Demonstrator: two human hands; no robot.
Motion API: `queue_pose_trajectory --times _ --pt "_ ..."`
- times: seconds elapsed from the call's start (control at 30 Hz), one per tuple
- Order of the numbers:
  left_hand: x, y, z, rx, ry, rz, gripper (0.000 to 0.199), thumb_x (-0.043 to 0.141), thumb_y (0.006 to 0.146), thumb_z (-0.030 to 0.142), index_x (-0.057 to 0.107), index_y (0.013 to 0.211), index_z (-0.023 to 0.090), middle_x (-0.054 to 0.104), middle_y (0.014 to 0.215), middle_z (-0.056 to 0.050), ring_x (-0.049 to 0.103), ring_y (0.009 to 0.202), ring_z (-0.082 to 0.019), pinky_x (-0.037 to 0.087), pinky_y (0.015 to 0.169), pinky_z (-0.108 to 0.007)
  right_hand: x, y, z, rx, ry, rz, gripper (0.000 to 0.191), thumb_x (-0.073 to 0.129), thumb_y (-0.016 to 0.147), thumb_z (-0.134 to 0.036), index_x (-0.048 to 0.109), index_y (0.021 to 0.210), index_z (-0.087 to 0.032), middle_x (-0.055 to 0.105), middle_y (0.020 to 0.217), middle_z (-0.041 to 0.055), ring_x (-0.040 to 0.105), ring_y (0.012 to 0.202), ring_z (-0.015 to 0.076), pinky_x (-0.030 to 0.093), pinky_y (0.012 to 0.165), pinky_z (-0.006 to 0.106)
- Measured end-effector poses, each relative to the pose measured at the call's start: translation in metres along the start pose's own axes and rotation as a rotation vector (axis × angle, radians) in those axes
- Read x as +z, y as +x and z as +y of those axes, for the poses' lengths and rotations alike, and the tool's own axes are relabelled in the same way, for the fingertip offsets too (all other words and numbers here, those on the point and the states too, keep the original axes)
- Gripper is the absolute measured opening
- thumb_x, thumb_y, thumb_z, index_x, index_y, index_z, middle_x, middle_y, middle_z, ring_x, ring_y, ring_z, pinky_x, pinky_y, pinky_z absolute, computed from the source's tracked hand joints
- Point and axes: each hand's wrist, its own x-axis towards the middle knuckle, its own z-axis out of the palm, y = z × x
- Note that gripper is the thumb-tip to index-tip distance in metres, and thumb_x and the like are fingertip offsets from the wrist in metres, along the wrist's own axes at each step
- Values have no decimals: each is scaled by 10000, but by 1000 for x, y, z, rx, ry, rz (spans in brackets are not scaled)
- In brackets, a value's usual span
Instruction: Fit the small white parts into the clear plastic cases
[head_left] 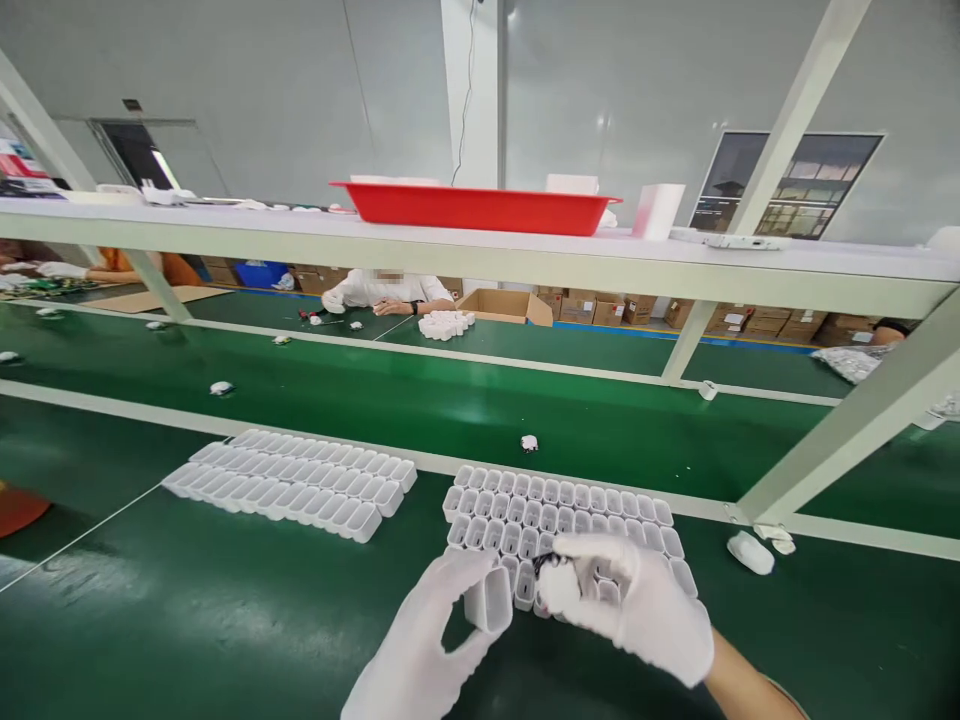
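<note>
My gloved left hand [431, 630] grips a small white plastic housing [489, 600], its open end turned toward the right. Close beside it, my gloved right hand [637, 600] pinches a small white part with dark wires [556, 582]; its exact kind I cannot make out. The two held pieces are apart. Under and behind my right hand stand rows of white open-topped housings [517, 512], partly hidden by the glove. Another block of similar white housings [289, 478] lies on the green bench to the left.
A green conveyor belt [360, 390] runs behind the bench, carrying small white parts [529, 442]. Above it spans a shelf with a red tray [480, 208]. A slanted post [847, 410] rises at the right, near a white rounded piece [750, 552]. A co-worker [390, 290] sits opposite.
</note>
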Motion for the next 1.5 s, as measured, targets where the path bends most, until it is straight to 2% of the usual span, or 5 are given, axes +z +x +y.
queue_pose_trajectory --times 0.17,0.37,1.03,1.33,1.5 --pt "2 -6 9 156 7 7 638 639 840 116 476 1411 351 664 1331 -62 645 1222 -250 574 1000 -401 15 -10 -11 -121 73 -171 247 618 913 -282 639 1155 -235 778 872 10 667 714 138 568 739 291" --pt "0 -3 19 211 -26 46 575 666 854 128 516 1378 312 704 1247 -68 677 1156 -232 588 983 -372 15 -11 -6 -228 -57 -65 243 618 913 -210 634 1153 -241 734 801 -17 568 633 95 517 655 215" --pt "0 -1 32 240 -47 82 616 685 820 89 497 1367 300 712 1167 -71 685 1099 -223 609 925 -329 25 -19 -29 285 -279 -69 246 622 816 -394 757 1004 -312 681 724 25 608 633 194 539 599 328" --pt "1 2 37 240 -154 4 717 694 783 40 481 1403 331 690 1221 -96 665 1138 -261 607 940 -386 22 -21 -8 140 -207 -233 172 698 816 -233 737 964 -312 663 823 -3 604 730 164 504 695 283" --pt "12 -4 49 76 -405 72 578 706 791 115 582 1295 370 716 1148 -49 693 1073 -264 633 895 -417 18 -15 -2 196 -92 -258 792 805 754 -456 469 1467 -382 652 1164 45 608 1037 257 488 965 423"
